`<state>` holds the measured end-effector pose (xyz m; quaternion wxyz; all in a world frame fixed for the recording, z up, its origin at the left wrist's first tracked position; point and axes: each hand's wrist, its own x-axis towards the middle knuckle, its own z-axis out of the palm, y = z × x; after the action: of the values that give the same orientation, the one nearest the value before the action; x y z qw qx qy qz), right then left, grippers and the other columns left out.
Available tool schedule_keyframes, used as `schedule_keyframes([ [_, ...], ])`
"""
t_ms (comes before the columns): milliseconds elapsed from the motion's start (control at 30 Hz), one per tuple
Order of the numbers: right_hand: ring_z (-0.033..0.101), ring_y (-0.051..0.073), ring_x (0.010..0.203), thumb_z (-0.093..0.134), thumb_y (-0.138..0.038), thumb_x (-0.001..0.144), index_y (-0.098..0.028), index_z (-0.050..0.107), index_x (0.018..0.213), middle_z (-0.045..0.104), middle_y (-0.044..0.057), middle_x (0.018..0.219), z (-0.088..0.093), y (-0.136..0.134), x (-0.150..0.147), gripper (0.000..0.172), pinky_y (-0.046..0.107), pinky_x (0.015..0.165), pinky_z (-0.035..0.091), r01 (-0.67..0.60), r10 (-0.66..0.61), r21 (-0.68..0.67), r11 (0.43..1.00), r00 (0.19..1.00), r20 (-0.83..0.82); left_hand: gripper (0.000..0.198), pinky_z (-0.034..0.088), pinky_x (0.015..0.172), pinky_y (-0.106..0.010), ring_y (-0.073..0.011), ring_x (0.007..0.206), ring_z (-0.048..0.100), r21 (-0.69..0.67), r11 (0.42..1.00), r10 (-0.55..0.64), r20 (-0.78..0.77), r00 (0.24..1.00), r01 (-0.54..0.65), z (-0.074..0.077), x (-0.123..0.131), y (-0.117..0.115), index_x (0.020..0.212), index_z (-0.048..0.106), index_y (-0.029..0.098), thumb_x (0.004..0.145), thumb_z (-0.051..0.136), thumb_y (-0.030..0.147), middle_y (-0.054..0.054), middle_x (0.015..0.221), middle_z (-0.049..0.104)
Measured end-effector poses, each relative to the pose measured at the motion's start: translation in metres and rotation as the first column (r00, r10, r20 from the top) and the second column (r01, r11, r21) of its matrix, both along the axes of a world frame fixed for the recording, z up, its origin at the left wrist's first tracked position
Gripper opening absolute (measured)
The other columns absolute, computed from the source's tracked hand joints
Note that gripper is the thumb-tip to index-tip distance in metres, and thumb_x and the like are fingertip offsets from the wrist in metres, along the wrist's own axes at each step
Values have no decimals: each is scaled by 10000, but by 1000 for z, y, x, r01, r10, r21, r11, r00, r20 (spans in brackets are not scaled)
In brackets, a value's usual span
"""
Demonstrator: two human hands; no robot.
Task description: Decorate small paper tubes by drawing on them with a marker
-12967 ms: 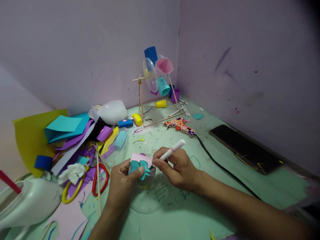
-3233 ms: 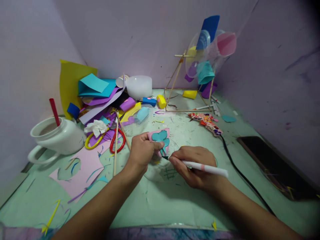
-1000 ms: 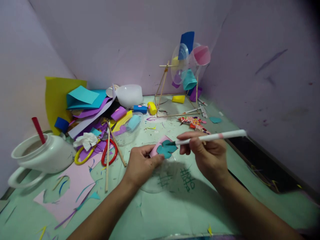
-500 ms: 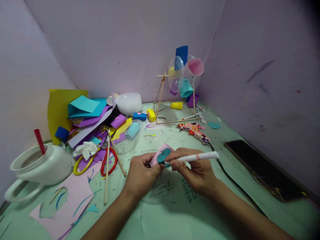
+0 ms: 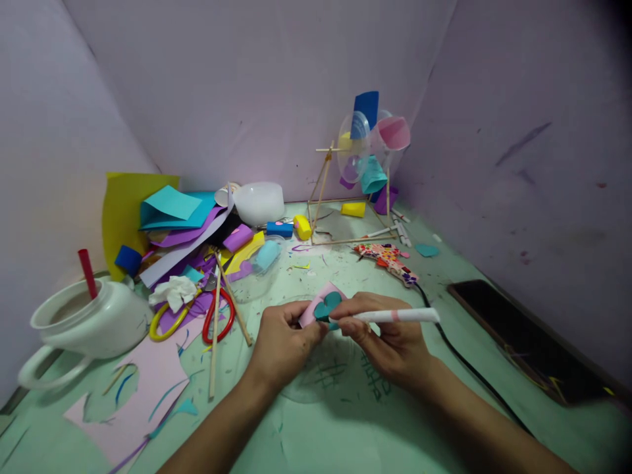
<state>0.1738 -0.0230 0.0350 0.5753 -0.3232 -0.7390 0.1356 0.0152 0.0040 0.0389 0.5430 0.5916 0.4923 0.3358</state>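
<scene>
Pinching pink paper piece (image 5: 310, 314) bearing teal paper flower (image 5: 332, 301): left hand (image 5: 282, 342) grip | right hand (image 5: 388, 339) grip: closed around white, pink-banded cylindrical marker (image 5: 412, 315), tip at flower | location: above pale-green worktop (image 5: 340, 438)

- Left on the table (image 5: 345, 438): mug (image 5: 113, 322); scissors (image 5: 232, 319) to its right, tissue (image 5: 174, 291) on them.
- Behind these: paper pile (image 5: 182, 210), bowl (image 5: 259, 203) to its right.
- Right of bowl: frame (image 5: 324, 185).
- Before frame, rightward: glue gun (image 5: 388, 259).
- Nearer, far right: phone (image 5: 518, 345).
- Front middle: cutout (image 5: 330, 304) in left hand (image 5: 286, 342), marker (image 5: 402, 316) in right hand (image 5: 388, 336).
</scene>
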Motion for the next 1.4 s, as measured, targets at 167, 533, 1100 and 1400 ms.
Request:
schedule_keyframes([
  [167, 655, 154, 630, 565, -75, 799, -195, 673, 915, 707, 32, 729, -2, 0, 1, 199, 283, 582, 525, -21, 21, 15, 1000, 999, 45, 124, 270, 481, -222, -107, 526, 364, -35, 999, -15, -51, 999, 13, 4, 1, -1, 669, 704, 125, 622, 624, 207, 42, 507, 455],
  [533, 656, 151, 669, 551, -88, 814, -183, 664, 911, 704, 39, 753, -7, 0, 3, 176, 286, 622, 525, -11, 7, 57, 998, 998, 68, 185, 274, 503, -240, -114, 550, 359, -55, 998, -39, -101, 994, 34, 9, 1, -1, 718, 719, 94, 626, 589, 189, 40, 521, 441],
  [1100, 646, 153, 649, 539, -104, 825, -180, 652, 897, 695, 38, 735, -4, -2, 3, 154, 288, 603, 510, 11, -19, 72, 997, 994, 110, 171, 381, 593, -264, -171, 656, 508, 6, 1000, -24, -146, 989, 25, 7, 1, -2, 692, 722, 121, 630, 591, 211, -13, 648, 627],
  [1400, 554, 115, 540, 554, -119, 814, -153, 649, 842, 654, 28, 653, -4, -1, 1, 105, 248, 529, 420, -1, -11, 74, 997, 988, 156, 142, 407, 585, -258, -191, 674, 564, 38, 999, -12, -115, 993, 16, 5, 2, -2, 654, 739, 135, 608, 610, 175, -4, 635, 654],
])
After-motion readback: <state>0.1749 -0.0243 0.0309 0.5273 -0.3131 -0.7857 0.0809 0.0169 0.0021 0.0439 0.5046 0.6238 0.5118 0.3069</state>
